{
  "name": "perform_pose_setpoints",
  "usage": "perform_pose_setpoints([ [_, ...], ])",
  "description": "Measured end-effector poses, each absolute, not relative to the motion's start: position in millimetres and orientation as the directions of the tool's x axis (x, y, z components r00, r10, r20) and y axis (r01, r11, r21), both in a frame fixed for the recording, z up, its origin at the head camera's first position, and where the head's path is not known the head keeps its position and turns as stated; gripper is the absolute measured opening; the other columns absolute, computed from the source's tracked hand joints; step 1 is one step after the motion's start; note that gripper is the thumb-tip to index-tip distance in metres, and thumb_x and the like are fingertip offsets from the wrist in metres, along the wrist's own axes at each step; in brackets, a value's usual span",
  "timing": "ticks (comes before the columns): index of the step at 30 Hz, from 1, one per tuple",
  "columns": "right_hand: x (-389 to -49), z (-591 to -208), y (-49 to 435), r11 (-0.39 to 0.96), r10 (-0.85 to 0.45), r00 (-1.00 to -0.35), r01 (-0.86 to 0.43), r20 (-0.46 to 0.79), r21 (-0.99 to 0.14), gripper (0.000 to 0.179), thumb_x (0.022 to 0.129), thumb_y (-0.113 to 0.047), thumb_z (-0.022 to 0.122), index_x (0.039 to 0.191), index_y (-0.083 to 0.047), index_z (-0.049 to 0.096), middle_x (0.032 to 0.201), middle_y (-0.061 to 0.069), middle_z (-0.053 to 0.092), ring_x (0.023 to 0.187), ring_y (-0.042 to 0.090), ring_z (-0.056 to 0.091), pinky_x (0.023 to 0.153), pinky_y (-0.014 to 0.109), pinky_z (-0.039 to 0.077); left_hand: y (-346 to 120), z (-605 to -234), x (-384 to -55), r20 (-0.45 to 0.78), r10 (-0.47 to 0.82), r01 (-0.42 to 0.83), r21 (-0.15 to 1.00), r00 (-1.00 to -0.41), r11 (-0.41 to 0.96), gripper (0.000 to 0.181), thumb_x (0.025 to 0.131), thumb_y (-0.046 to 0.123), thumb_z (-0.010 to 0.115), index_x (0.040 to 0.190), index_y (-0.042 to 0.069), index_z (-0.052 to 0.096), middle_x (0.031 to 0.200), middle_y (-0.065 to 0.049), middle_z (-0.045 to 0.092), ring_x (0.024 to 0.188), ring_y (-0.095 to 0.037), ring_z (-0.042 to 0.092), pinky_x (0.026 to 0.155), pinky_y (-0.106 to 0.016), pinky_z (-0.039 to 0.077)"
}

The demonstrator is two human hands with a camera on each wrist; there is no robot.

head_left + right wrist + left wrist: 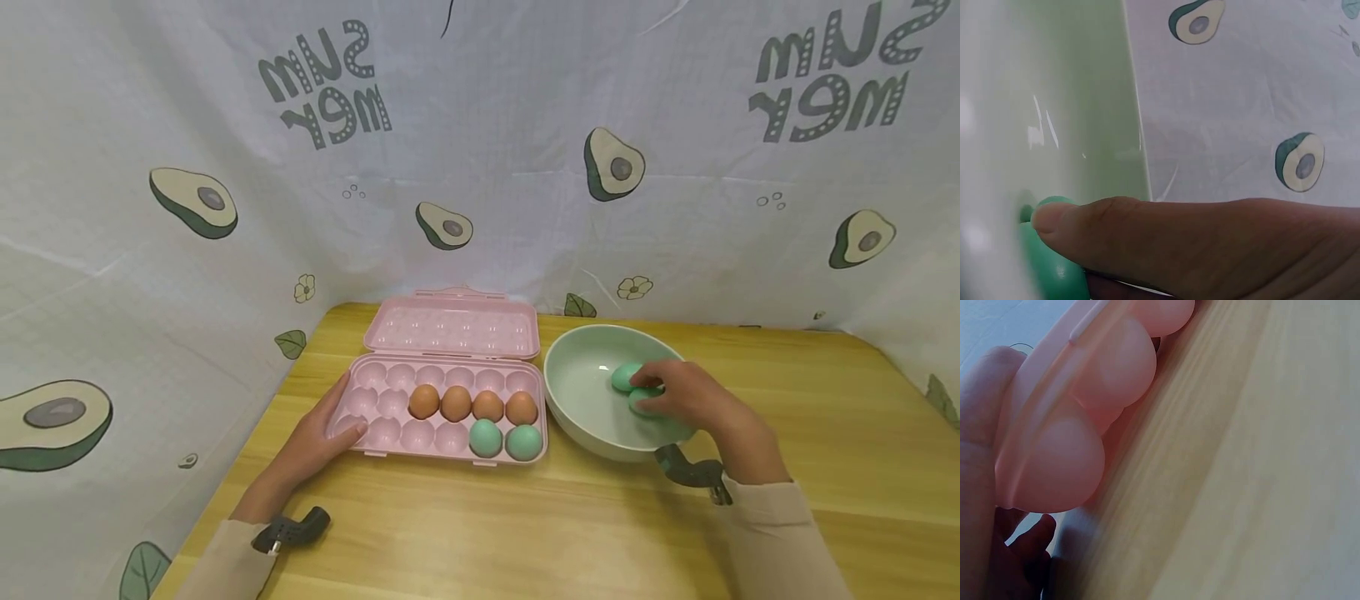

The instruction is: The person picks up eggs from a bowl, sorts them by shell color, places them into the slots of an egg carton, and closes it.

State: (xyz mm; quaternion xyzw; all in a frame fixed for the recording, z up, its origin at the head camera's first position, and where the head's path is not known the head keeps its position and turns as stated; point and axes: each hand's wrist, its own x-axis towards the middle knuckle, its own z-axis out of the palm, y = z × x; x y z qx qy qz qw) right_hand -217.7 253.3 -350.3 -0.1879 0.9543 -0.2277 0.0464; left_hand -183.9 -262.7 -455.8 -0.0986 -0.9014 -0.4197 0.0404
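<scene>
A pink egg carton [405, 450] lies with its lid [453, 329] folded back; several brown eggs [456, 403] fill part of its middle row. Two green eggs [504, 440] sit at the right end of the front row. My left hand [318, 433] grips the carton's left end, thumb [979, 425] over the rim and other fingers beneath. Inside the light green bowl [581, 417], my right hand [686, 396] pinches a green egg [1063, 269], its thumb pressed on the shell and its fingertips hidden behind. Another green egg [624, 377] rests right beside it.
Carton and bowl stand side by side on a wooden table [465, 533], the bowl's rim close to the carton's right edge. A white curtain [510, 167] printed with avocados hangs behind the table and along its sides. Dark camera mounts [292, 530] sit at both wrists.
</scene>
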Motion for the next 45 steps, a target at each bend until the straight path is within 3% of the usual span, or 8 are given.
perform_pose_setpoints([
  [23,-220.3,-357.2,250.7,0.857,-0.375,-0.921,-0.302,-0.104,-0.417,0.030,0.077,-0.012,0.079,0.100,0.005,0.071,0.100,0.017,0.069,0.093,0.032,0.059,0.081,0.049,0.049,-262.8,-457.1,-183.3,0.158,0.146,0.215,0.747,-0.977,0.629,0.089,0.087,0.037,0.067,0.156,0.015,0.016,0.157,-0.020,0.022,0.141,-0.043,0.022,0.111,-0.062,0.020],
  [45,-220.1,-359.3,253.7,0.830,-0.417,-0.905,-0.340,-0.087,-0.441,0.020,0.075,-0.010,0.078,0.092,-0.001,0.074,0.091,0.008,0.070,0.085,0.023,0.057,0.073,0.037,0.048,-262.1,-454.9,-182.5,0.154,0.148,0.213,0.759,-0.977,0.615,0.089,0.087,0.036,0.068,0.156,0.016,0.016,0.157,-0.018,0.021,0.142,-0.041,0.022,0.112,-0.061,0.019],
])
